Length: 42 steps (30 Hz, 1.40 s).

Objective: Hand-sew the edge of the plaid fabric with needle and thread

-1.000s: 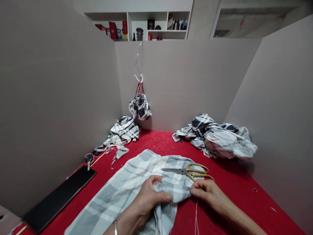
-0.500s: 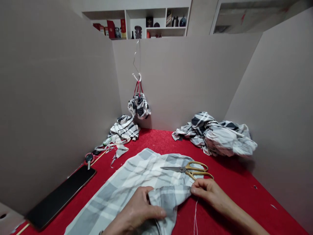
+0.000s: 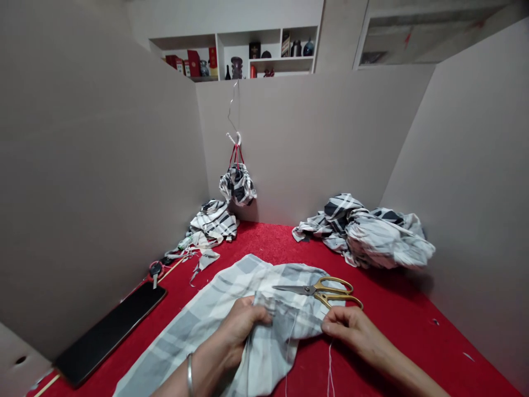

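Observation:
A grey-and-white plaid fabric is stretched between my two hands, its upper edge folded over. My left hand, with a silver bangle on the wrist, grips the fold between thumb and fingers. At the other end, my right hand pinches the fabric's corner. A thin pale sliver, possibly a needle, shows at those fingertips. White thread hangs below my right hand, and another strand falls down the front of the fabric. Just beyond my hands, gold-handled scissors lie on the flat part of the fabric.
Crumpled plaid cloth lies at the back right of the red table cover. More plaid scraps sit at the back left, below a hanging plaid pouch. A black phone and a key rest along the left panel.
My left hand has raised and turned the folded edge, and its thumb has shifted up onto the fold. My right hand keeps its pinch nearly in place. The view has tilted up slightly.

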{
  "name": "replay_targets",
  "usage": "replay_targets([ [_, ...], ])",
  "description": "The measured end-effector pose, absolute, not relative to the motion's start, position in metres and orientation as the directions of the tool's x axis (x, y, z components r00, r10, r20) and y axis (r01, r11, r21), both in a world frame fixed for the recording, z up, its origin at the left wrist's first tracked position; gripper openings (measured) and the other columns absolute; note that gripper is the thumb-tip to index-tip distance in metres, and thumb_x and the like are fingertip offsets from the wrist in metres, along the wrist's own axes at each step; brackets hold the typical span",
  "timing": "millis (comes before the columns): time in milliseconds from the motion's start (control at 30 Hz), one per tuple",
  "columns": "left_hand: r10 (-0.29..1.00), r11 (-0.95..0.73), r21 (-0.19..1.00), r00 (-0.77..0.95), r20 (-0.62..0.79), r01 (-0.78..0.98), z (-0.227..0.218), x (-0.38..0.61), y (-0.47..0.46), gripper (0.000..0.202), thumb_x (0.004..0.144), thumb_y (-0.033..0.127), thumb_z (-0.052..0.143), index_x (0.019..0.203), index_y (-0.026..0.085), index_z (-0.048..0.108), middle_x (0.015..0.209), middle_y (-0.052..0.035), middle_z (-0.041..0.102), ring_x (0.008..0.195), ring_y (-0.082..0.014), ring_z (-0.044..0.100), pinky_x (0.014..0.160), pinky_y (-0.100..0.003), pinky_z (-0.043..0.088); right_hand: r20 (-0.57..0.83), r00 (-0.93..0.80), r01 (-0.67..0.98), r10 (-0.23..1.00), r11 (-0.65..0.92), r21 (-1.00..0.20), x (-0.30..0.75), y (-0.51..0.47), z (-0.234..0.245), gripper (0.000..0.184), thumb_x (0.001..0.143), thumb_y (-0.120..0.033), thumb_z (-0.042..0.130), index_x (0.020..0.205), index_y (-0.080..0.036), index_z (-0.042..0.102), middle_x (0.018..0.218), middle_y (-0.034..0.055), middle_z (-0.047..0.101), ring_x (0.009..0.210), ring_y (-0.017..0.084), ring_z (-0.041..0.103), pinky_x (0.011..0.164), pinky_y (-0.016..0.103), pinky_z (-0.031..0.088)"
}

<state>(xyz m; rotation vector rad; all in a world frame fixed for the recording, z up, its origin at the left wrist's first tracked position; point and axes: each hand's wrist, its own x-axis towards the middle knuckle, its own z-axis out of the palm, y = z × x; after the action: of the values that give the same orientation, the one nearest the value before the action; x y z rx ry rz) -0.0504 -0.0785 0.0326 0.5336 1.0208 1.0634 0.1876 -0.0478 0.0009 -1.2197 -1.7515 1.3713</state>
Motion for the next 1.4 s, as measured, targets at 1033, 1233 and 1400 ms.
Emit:
replay_targets([
  [1033, 0.93, 0.36, 0.831, 0.231, -0.285, -0.423, 0.027, -0.028, -0.074, 0.032, 0.055, 0.024, 0.075, 0.084, 0.011, 0.069, 0.068, -0.0058, 0.068, 0.061, -0.0188, 0.06, 0.069, -0.032, 0.046, -0.073, -0.374, 0.269, 0.925, 0.033, -0.963, 0.192, -0.043, 0.0, 0.028, 0.073, -0.04, 0.06, 0.06, -0.016, 0.053, 0.056, -0.004, 0.04, 0.055, 0.012, 0.032, 0.052, 0.025, 0.023],
  [1233, 0.968, 0.251, 0.925, 0.084, -0.237, -0.286, 0.019, -0.026, -0.07, 0.024, 0.048, 0.023, 0.078, 0.067, 0.01, 0.069, 0.059, -0.0027, 0.065, 0.057, -0.0166, 0.055, 0.058, -0.026, 0.04, -0.073, -0.377, 0.265, 0.924, 0.032, -0.964, 0.189, -0.045, 0.003, 0.025, 0.071, -0.037, 0.061, 0.059, -0.016, 0.053, 0.055, -0.0038, 0.041, 0.054, 0.012, 0.032, 0.052, 0.025, 0.023],
  [1400, 0.985, 0.17, 0.977, 0.004, -0.171, -0.127, 0.012, -0.031, -0.069, 0.022, 0.06, 0.032, 0.072, 0.061, 0.011, 0.066, 0.051, 0.001, 0.057, 0.051, -0.0123, 0.046, 0.051, -0.023, 0.032, -0.081, -0.383, 0.263, 0.92, 0.024, -0.965, 0.189, -0.045, 0.002, 0.025, 0.07, -0.037, 0.06, 0.059, -0.016, 0.053, 0.054, -0.0039, 0.042, 0.053, 0.012, 0.032, 0.051, 0.025, 0.023],
])
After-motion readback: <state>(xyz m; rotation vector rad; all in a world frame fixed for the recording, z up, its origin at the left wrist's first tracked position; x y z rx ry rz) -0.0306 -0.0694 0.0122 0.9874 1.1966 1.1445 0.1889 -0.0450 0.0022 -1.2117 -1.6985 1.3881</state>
